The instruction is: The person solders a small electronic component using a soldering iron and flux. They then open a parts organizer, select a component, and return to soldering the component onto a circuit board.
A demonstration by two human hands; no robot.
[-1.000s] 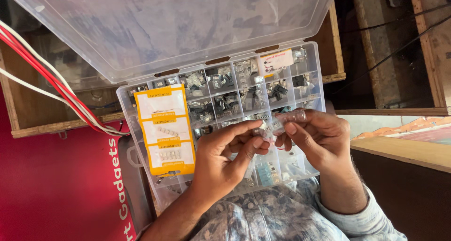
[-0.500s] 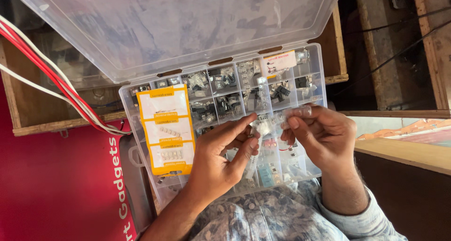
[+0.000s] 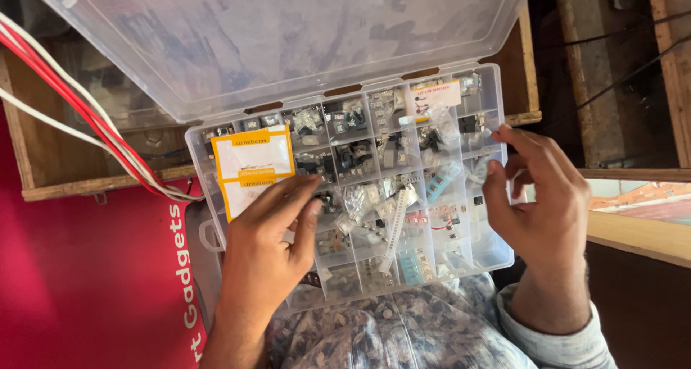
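Organizer box (image 3: 497, 247): clear, colourless plastic; lid (image 3: 288, 38) clear too, faintly milky, with bluish-grey smears showing through it.

Packets (image 3: 248, 164) at the box's left edge: white with yellow-orange bands and dark print. Label (image 3: 437, 96) near the box's far right corner: white, reddish print.

Compartment contents: mostly black and silver-grey small parts in clear bags. White strip (image 3: 394, 229) lies near the box's centre; pale blue pieces (image 3: 439, 182) sit toward its right edge.

Wires (image 3: 72, 110) left of the box: red and white, running side by side.

Surface (image 3: 72, 283) at lower left: deep red, white lettering.

Tray (image 3: 43, 160) behind: brown wood.

Garment (image 3: 403, 333) below the box's near edge: grey-blue with mottled floral pattern; cuff (image 3: 554, 340) pale grey-blue.
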